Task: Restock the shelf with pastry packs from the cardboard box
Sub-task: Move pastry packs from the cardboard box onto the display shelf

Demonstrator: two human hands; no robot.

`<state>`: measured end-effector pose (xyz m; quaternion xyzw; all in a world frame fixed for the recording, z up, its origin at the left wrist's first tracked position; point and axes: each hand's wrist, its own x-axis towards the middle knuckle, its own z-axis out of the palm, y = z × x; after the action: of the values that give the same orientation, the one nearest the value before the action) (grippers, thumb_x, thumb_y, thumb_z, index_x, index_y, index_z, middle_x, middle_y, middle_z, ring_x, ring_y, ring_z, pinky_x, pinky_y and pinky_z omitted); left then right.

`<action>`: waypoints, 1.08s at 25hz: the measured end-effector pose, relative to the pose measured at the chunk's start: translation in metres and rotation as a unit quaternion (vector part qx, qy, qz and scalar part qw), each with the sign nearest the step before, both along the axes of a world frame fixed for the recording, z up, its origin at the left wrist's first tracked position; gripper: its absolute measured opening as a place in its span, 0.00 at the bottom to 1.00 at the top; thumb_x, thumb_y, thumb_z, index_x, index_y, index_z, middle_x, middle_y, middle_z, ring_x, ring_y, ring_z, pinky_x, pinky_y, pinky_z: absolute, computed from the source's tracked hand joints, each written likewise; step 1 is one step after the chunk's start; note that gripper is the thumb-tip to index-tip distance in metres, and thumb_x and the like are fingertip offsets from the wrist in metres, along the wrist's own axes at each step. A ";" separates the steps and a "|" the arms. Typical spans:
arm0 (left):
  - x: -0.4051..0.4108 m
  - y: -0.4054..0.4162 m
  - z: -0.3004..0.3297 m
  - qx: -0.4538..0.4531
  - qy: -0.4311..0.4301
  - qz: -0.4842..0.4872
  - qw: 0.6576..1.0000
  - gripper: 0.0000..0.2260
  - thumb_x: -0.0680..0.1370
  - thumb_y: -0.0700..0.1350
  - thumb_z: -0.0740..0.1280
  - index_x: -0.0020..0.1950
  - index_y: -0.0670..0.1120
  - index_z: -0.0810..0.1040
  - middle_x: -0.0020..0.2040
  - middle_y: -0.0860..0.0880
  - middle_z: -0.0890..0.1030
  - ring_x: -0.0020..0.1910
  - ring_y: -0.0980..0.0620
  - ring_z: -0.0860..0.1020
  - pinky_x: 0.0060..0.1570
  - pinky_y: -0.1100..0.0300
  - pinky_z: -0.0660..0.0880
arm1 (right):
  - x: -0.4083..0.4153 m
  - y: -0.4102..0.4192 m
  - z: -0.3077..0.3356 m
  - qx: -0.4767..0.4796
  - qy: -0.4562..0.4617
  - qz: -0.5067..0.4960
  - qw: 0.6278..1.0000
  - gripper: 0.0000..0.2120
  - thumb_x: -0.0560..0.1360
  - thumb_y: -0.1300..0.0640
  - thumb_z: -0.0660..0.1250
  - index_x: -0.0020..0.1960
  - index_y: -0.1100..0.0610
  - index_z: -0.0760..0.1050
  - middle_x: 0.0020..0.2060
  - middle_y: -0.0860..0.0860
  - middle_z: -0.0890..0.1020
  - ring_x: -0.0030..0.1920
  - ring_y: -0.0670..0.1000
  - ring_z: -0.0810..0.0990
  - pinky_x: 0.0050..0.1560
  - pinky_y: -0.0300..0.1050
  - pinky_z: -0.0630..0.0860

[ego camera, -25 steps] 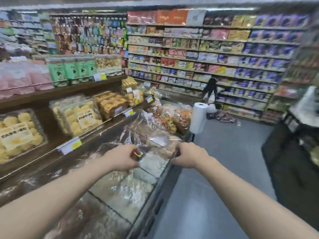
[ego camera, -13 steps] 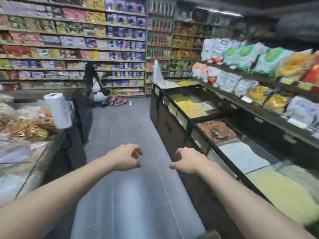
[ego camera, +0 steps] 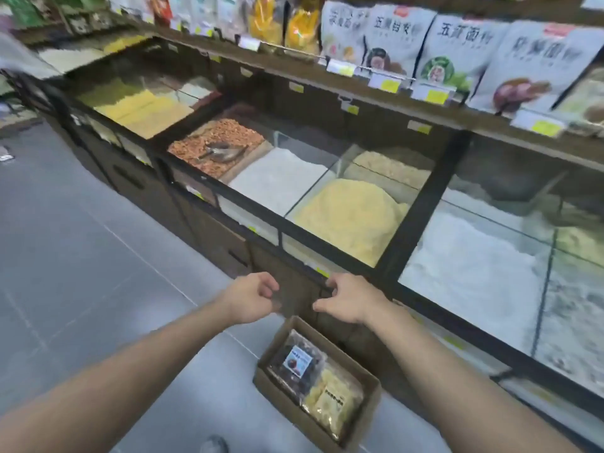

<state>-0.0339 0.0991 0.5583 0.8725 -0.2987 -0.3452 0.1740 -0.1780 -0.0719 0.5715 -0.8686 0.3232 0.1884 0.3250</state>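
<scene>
Both hands hang at mid-frame holding nothing, the left hand [ego camera: 250, 297] and the right hand [ego camera: 348, 299] each with fingers loosely curled. Below them, at lower center, the box [ego camera: 284, 402] sits on the floor with 2 packs inside, a dark pack [ego camera: 299, 362] and a yellow pack [ego camera: 333, 400], just beside the bins [ego camera: 353, 214].

Glass-topped grain bins [ego camera: 346, 204] (one holds a scoop [ego camera: 222, 152]) under flour bags [ego camera: 457, 50].
</scene>
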 end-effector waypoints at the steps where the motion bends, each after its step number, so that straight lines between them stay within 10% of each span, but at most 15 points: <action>1: -0.006 -0.016 -0.036 0.009 0.023 -0.005 1.000 0.09 0.72 0.50 0.75 0.48 0.56 0.77 0.53 0.55 0.82 0.48 0.53 0.80 0.50 0.62 0.75 | -0.011 -0.009 -0.032 0.018 0.019 -0.034 0.999 0.32 0.70 0.37 0.70 0.69 0.53 0.75 0.61 0.50 0.82 0.61 0.56 0.81 0.60 0.51 0.79; 5: -0.010 -0.058 -0.202 0.085 0.090 -0.061 0.990 0.11 0.64 0.57 0.73 0.43 0.59 0.78 0.45 0.58 0.85 0.48 0.55 0.84 0.55 0.55 0.80 | -0.048 -0.024 -0.186 0.090 0.082 -0.166 0.979 0.36 0.65 0.32 0.70 0.67 0.51 0.76 0.59 0.53 0.83 0.59 0.56 0.82 0.56 0.47 0.79; 10: 0.005 -0.078 -0.377 0.141 0.106 -0.110 0.978 0.20 0.69 0.58 0.73 0.59 0.55 0.80 0.55 0.55 0.84 0.57 0.49 0.81 0.59 0.57 0.77 | -0.070 -0.001 -0.388 0.173 0.116 -0.349 0.914 0.42 0.60 0.31 0.72 0.70 0.49 0.77 0.62 0.49 0.83 0.61 0.53 0.82 0.60 0.46 0.78; 17: 0.033 -0.069 -0.662 0.181 0.104 -0.068 0.976 0.39 0.64 0.65 0.69 0.74 0.55 0.71 0.69 0.51 0.78 0.67 0.47 0.76 0.68 0.52 0.73 | -0.071 0.025 -0.664 0.223 0.111 -0.549 0.798 0.24 0.67 0.47 0.81 0.60 0.55 0.82 0.46 0.47 0.85 0.42 0.45 0.82 0.44 0.40 0.76; 22: 0.040 -0.064 -0.772 0.224 0.081 0.023 0.971 0.39 0.74 0.52 0.73 0.80 0.48 0.55 0.77 0.40 0.61 0.77 0.37 0.62 0.76 0.45 0.62 | -0.114 0.027 -0.807 0.224 0.098 -0.647 0.722 0.57 0.37 0.34 0.84 0.63 0.53 0.81 0.53 0.49 0.87 0.52 0.54 0.86 0.60 0.56 0.81; 27: 0.055 -0.074 -0.812 0.182 0.071 0.061 0.979 0.40 0.71 0.46 0.77 0.78 0.44 0.60 0.75 0.42 0.68 0.74 0.40 0.68 0.72 0.52 0.66 | -0.117 0.024 -0.833 0.165 0.122 -0.707 0.676 0.49 0.47 0.42 0.83 0.63 0.62 0.79 0.48 0.56 0.86 0.45 0.55 0.85 0.44 0.46 0.80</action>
<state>0.0206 0.0251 -0.2536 0.8793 -0.1639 -0.4440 0.0535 -0.2950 -0.0477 -0.2615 -0.2819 0.8417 0.0572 0.4570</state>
